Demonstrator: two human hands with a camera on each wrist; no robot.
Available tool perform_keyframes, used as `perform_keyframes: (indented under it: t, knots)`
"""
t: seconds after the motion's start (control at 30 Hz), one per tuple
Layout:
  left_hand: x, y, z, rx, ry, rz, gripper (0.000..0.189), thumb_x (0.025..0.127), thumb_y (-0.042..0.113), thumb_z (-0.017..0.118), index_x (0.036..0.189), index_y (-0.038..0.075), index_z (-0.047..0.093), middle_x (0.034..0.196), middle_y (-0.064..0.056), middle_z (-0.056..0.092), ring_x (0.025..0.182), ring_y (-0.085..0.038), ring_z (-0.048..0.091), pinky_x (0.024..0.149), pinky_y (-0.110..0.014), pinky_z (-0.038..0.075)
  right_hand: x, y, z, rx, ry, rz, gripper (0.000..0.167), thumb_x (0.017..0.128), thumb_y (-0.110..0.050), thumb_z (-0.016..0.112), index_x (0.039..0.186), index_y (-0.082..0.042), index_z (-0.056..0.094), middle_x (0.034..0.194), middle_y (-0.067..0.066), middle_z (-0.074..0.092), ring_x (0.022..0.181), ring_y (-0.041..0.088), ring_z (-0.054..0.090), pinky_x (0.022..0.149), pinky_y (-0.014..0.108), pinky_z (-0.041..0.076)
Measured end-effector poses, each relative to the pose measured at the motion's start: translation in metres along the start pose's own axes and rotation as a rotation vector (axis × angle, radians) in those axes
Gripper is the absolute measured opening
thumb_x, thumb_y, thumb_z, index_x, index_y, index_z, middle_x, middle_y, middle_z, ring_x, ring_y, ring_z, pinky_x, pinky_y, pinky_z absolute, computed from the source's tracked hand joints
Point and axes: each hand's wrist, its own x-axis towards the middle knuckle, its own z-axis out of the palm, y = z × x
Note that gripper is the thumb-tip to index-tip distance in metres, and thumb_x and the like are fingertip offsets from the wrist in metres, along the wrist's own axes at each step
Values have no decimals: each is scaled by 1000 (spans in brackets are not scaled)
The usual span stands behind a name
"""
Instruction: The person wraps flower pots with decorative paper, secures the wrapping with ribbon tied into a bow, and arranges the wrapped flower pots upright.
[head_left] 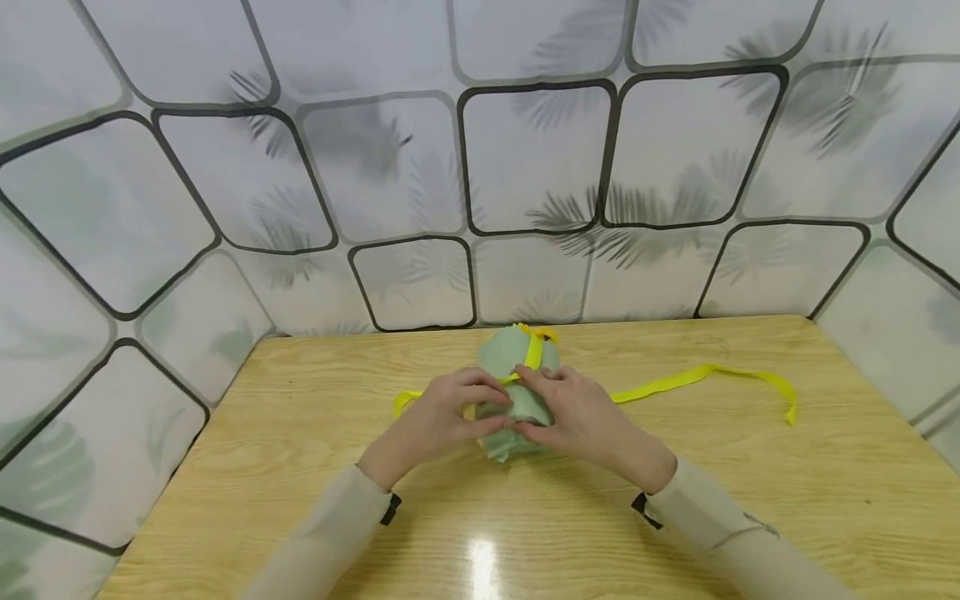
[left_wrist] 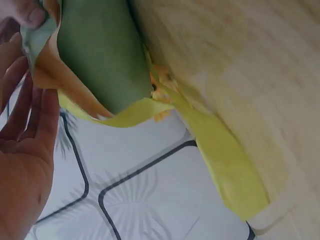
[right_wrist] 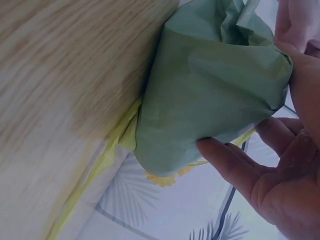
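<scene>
Evidently, the step in hand is the folding and gathering of a wrapper at the near end of a green package (right_wrist: 210,90); this is judged from how both hands close in on the bunched part. The package lies on the desk (head_left: 825,467), near its far edge and in front of the patterned wall covering (head_left: 536,158).

The left hand (head_left: 442,417) is at the package's left side, its fingers bent against the loose edge of the wrapper, which the left wrist view shows with an orange-brown inner face (left_wrist: 50,65). The fingers appear to grasp this edge, though the exact contact is partly hidden. The right hand (head_left: 588,417) grasps the package from the right, with the fingers on its side and the thumb at the creased near end.

A yellow ribbon (head_left: 667,383) passes over the far part of the package; one length runs out to the right across the desk, and a shorter loop shows beyond the left hand. An orange-yellow flower (right_wrist: 162,178) sits at the far end. No finished knot or bow is visible.

In the inspector's judgement, the next move calls for the folds to be pressed flat and held by one hand, leaving the other free to draw the ribbon round. The loose edge could spring open if both hands let go.
</scene>
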Motion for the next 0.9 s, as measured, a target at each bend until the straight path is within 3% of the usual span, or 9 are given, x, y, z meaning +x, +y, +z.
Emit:
perform_keyframes:
  t: [0.17, 0.27, 0.33, 0.53, 0.7, 0.9]
  knots:
    - [-2, 7, 6, -9, -32, -54, 16, 88, 10, 81, 102, 8, 75, 104, -3, 71, 87, -11, 69, 76, -21, 59, 0, 2, -4, 96, -45, 16, 71, 85, -38, 84, 140, -2, 59, 102, 10, 77, 92, 28, 70, 71, 37, 59]
    - [-1, 11, 6, 9, -31, -68, 15, 88, 11, 81, 101, 8, 74, 105, -2, 69, 88, -11, 68, 77, -22, 59, -3, 7, -5, 235, -73, 56, 70, 87, -33, 83, 143, 0, 56, 98, 8, 76, 82, 21, 67, 66, 32, 55]
    - [0, 13, 7, 31, -34, -69, 17, 88, 15, 82, 102, 9, 73, 106, -1, 68, 90, -11, 67, 78, -22, 59, -7, 12, -6, 316, -66, 66, 69, 89, -28, 82, 144, 2, 54, 105, 10, 76, 82, 18, 69, 68, 31, 57]
    - [1, 18, 10, 112, -17, -69, 23, 86, 21, 85, 99, 10, 69, 113, -3, 69, 96, -12, 68, 81, -20, 58, -15, 22, -5, 502, -10, 49, 53, 96, -9, 71, 143, 7, 54, 131, 24, 68, 109, 31, 73, 85, 43, 62]
    - [5, 23, 11, 239, -23, -83, 25, 85, 23, 86, 99, 12, 67, 111, 0, 71, 95, -13, 67, 79, -22, 56, -17, 28, -2, 499, 97, 66, 36, 95, 5, 66, 131, 7, 64, 122, 24, 72, 99, 33, 74, 74, 29, 63]
    - [9, 26, 14, 370, -23, -65, 28, 86, 26, 85, 108, 14, 71, 106, 2, 72, 93, -15, 64, 79, -26, 56, -17, 34, -3, 376, 214, 62, 19, 88, 8, 73, 104, -3, 76, 104, 12, 76, 84, 24, 75, 63, 20, 59]
